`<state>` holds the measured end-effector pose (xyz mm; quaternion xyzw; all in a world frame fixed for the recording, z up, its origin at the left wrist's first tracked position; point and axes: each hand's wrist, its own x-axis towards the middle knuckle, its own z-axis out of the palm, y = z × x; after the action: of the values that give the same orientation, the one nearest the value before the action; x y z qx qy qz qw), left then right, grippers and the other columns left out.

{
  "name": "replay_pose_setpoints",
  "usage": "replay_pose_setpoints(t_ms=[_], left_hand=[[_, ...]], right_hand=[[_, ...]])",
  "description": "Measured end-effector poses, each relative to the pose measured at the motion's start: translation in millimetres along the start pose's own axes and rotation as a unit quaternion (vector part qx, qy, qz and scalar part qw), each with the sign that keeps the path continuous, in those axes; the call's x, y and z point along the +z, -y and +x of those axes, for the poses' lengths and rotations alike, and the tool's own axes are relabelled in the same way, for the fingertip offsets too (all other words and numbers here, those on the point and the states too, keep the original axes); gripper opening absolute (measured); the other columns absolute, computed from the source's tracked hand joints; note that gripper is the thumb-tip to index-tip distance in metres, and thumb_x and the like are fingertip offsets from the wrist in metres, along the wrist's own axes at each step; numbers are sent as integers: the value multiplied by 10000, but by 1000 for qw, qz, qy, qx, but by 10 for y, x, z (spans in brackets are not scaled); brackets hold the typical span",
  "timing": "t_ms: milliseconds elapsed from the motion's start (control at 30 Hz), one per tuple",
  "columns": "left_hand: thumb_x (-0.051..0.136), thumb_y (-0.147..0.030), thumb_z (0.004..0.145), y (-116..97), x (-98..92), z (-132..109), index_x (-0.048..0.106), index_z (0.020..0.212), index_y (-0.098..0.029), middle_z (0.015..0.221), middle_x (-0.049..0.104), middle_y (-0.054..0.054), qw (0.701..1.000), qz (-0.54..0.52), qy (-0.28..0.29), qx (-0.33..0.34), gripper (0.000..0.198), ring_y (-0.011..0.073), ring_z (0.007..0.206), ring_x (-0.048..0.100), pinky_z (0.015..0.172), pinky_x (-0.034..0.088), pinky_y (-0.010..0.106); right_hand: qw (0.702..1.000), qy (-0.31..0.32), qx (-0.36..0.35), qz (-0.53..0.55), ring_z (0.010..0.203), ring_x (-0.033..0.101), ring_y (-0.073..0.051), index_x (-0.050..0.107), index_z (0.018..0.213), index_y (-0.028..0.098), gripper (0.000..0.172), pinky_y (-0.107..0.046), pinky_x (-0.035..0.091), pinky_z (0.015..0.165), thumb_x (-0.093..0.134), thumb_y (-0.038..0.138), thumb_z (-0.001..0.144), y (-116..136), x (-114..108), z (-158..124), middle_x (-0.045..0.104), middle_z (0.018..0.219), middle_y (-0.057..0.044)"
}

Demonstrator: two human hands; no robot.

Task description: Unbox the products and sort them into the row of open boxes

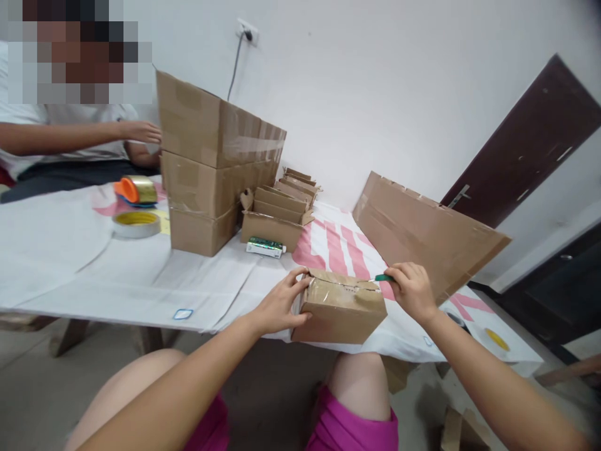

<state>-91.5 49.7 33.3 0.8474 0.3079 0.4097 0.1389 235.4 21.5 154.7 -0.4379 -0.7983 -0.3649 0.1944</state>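
A small taped cardboard box (340,322) sits at the table's front edge. My left hand (282,304) grips its left end, fingers on the top corner and thumb on the front face. A ragged slit runs along the tape on the box's top. In my right hand (413,291) is a small green-handled cutter (384,277), its thin tip at the right end of this slit. Most of the handle is hidden inside my fist. Just behind the box lies a small green and white carton (265,247).
Stacked taped cardboard boxes (192,163) stand left of centre, with open boxes (272,228) beside them. A large cardboard sheet (422,222) leans at the right. Tape rolls (136,224) and an orange tape dispenser (134,189) lie left, near another person (84,134).
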Motion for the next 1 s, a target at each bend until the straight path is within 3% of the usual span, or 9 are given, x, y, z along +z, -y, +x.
replay_pose_setpoints(t_ms=[100,233,433,733,1000], left_hand=[[699,-237,666,-1,21,2,433,1239,-240,1392,345,110,1000,-9,2,-5,631,292,1235,482,1029,440,440],[685,-219,673,13,38,2,410,1261,-243,1408,320,113,1000,-9,7,-11,649,296,1250,468,1041,429,446],[685,-235,686,24,49,-13,379,1284,-249,1420,300,112,1000,-5,8,-4,672,296,1280,438,1057,416,451],[685,-251,691,24,36,-11,393,1270,-246,1422,318,117,1000,3,6,1,649,298,1252,469,1035,433,447],[685,-291,701,7,10,-1,402,1265,-275,1411,349,101,1000,27,11,-3,630,296,1201,516,1000,452,444]], right_hand=[[997,16,41,64,834,590,-211,642,1004,207,150,-323,389,735,540,229,897,64,-28,93,691,905,-65],[986,137,-18,97,878,591,-212,592,1171,207,278,-318,405,764,542,213,898,318,-56,250,686,952,-68],[979,186,-65,49,878,566,-201,608,1172,203,298,-314,360,745,569,165,879,637,-44,470,678,910,-59],[966,222,-120,-51,826,538,-225,630,1131,198,270,-351,298,704,499,130,904,629,-106,537,663,866,-82],[962,224,-147,-55,811,518,-218,623,1125,193,280,-340,269,691,500,94,893,474,-77,397,653,840,-81]])
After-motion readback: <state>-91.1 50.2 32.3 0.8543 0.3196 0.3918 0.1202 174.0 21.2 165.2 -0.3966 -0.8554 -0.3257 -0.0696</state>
